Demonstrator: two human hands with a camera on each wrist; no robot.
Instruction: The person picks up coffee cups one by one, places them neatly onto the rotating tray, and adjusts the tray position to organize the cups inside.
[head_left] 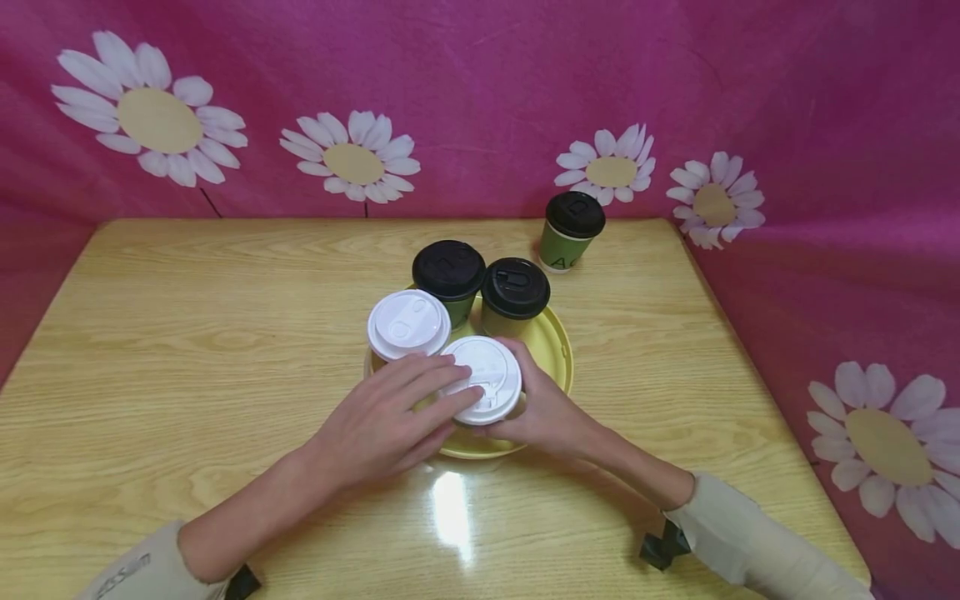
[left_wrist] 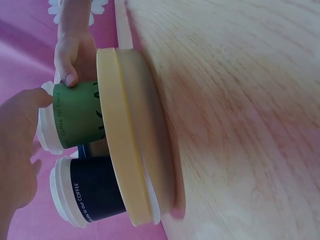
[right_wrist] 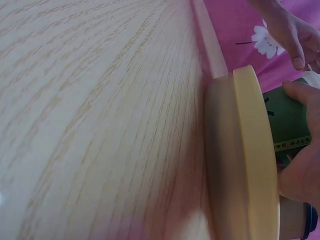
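Observation:
My right hand (head_left: 543, 408) grips a green paper cup (left_wrist: 80, 115) with a white lid (head_left: 491, 367), its thumb and fingers around the cup's side. The cup stands upright at the front of a round yellow tray (head_left: 561, 350). My left hand (head_left: 382, 421) reaches over from the left, fingers extended, with fingertips on the white lid. Close by its knuckles is a dark cup (left_wrist: 97, 190), also topped by a white lid (head_left: 408, 321). Behind these on the tray stand a black-lidded green cup (head_left: 448, 271) and another black-lidded cup (head_left: 515, 289).
A further green cup (head_left: 567, 237) with a black lid stands off the tray, at the back right of the wooden table (head_left: 187, 350). Pink cloth (head_left: 480, 83) with white flowers hangs along the table's back and right edges.

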